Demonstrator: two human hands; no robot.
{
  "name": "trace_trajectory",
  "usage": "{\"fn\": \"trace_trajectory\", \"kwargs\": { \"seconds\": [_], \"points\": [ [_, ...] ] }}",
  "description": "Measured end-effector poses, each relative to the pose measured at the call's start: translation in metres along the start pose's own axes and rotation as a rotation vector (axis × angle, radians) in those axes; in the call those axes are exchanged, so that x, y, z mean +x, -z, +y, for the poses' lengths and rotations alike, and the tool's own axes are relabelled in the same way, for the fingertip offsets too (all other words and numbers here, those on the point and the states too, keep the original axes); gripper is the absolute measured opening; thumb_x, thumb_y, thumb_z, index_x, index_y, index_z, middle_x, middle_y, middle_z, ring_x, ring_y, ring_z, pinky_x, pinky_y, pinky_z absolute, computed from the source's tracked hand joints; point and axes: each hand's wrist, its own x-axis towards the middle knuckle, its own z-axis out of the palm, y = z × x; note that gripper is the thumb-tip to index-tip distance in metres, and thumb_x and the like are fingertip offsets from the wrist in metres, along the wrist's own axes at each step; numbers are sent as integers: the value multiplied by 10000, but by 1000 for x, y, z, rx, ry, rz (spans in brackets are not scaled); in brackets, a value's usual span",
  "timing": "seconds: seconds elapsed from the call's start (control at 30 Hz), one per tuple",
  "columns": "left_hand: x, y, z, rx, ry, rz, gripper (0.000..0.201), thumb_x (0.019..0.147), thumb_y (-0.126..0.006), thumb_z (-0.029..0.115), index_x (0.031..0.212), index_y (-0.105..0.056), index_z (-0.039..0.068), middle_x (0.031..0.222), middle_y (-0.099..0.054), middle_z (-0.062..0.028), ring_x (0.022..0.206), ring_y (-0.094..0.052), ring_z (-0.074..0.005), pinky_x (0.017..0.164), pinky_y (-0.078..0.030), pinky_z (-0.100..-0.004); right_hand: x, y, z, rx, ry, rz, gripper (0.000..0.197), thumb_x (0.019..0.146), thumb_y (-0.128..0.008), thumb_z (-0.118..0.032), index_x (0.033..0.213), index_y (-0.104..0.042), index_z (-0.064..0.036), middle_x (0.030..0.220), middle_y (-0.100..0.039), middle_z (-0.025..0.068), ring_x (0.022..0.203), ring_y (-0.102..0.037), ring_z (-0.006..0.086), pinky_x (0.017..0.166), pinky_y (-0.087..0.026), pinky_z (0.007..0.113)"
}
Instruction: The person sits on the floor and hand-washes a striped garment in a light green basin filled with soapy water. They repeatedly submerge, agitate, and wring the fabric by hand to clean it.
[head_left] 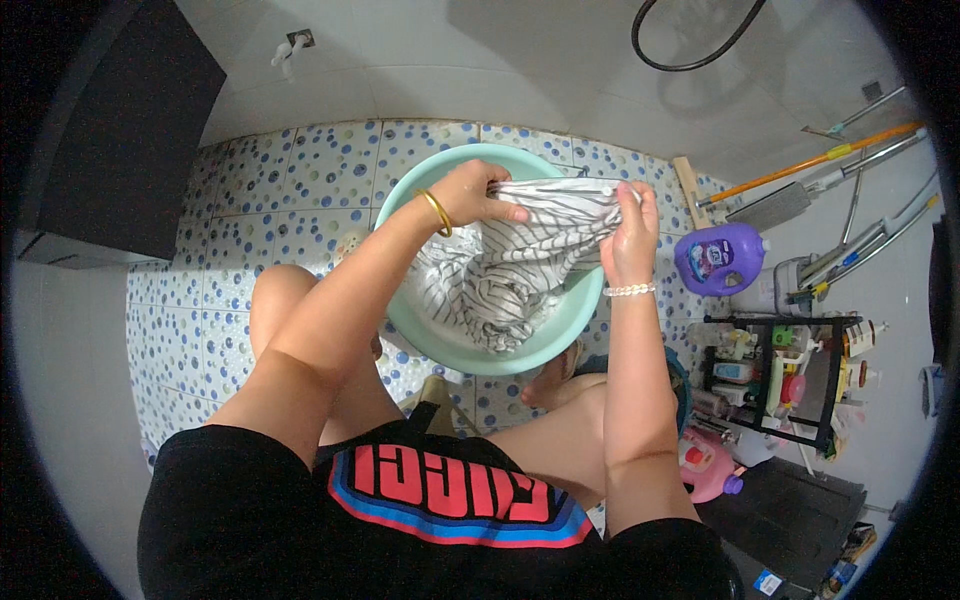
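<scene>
A white garment with dark stripes (pixel 500 285) is bunched in a pale green basin (pixel 480 364), with its upper edge lifted and stretched between my two hands. My left hand (pixel 472 195) pinches that edge at the left, thumb lying over the cloth. At the right end, my right hand (pixel 634 228) grips the same edge between thumb and fingers. Below, the rest of the cloth lies crumpled in the basin, where some whitish suds show. The exact kind of garment cannot be made out.
A purple detergent bottle (pixel 718 260) stands right of the basin. Mops and brushes with long handles (pixel 815 165) lean along the right wall. A black rack (pixel 770 380) holds several bottles, with a pink jug (pixel 708 466) nearby. A dark cabinet (pixel 130 130) is at upper left.
</scene>
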Motion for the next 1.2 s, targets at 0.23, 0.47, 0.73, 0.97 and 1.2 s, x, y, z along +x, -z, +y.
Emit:
{"fn": "trace_trajectory", "kwargs": {
  "seconds": [0.23, 0.47, 0.73, 0.97, 1.2],
  "points": [
    [-6, 16, 22, -439, -6, 45, 206, 812, -545, 217, 709, -571, 41, 628, -471, 46, 590, -388, -45, 542, -346, -207, 4, 6, -19, -108, 26, -114, 127, 794, -571, -148, 844, -517, -45, 780, -476, -16, 712, -426, 53, 645, -348, 165],
    [-10, 9, 39, -1200, 17, 191, 234, 840, -479, 275, 877, -522, 48, 833, -559, -7, 727, -513, -88, 666, -424, -232, 0, -11, -13, -203, -48, -95, 145, 791, -569, -162, 787, -496, -37, 694, -474, -24, 665, -417, 64, 620, -351, 178],
    [7, -47, -7, -1175, 295, 374, 329, 841, -442, 380, 769, -490, 62, 670, -496, -5, 549, -442, -108, 504, -369, -237, -55, -88, 37, -1146, 675, -282, 142, 802, -495, -151, 752, -518, -20, 707, -555, 186, 618, -532, 350, 540, -426, 357],
    [10, -45, 5, -1145, 539, 435, 393, 831, -408, 461, 698, -470, 97, 629, -437, -16, 555, -391, -136, 519, -351, -272, -35, -83, 54, -1156, 714, -127, 319, 834, -439, -221, 609, -509, -5, 572, -518, 168, 532, -524, 327, 453, -401, 366],
    [12, -52, 8, -1332, 566, 530, 399, 827, -451, 411, 611, -467, 76, 564, -441, -24, 489, -399, -136, 449, -353, -292, -15, -71, 56, -1324, 588, -87, 261, 797, -500, -160, 570, -478, -31, 546, -504, 157, 496, -515, 313, 456, -404, 367]
  ]
}}
